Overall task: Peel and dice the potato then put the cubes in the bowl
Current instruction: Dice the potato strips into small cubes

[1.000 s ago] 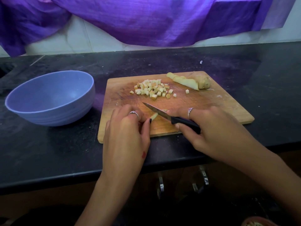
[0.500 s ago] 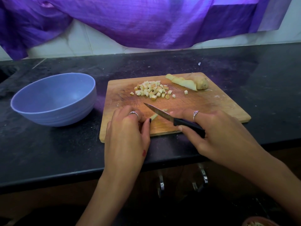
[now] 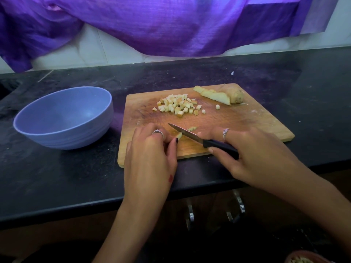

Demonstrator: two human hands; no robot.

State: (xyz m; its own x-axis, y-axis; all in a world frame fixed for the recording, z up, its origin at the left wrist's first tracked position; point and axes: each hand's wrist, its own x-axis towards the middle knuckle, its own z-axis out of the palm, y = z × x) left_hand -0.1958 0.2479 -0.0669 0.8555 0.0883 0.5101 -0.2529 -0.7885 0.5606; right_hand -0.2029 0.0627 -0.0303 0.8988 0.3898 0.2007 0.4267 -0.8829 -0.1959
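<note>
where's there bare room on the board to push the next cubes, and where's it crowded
Free: the board's right part, between the cut potato and the right hand, and its left strip beside the bowl. Crowded: the cube pile at top middle, and the near edge, where the left hand and the knife work.

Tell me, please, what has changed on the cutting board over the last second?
Very little. The right hand still grips the knife, and the left hand still pinches the potato strip. The diced cubes, the potato remainder and the bowl stayed put.
</note>
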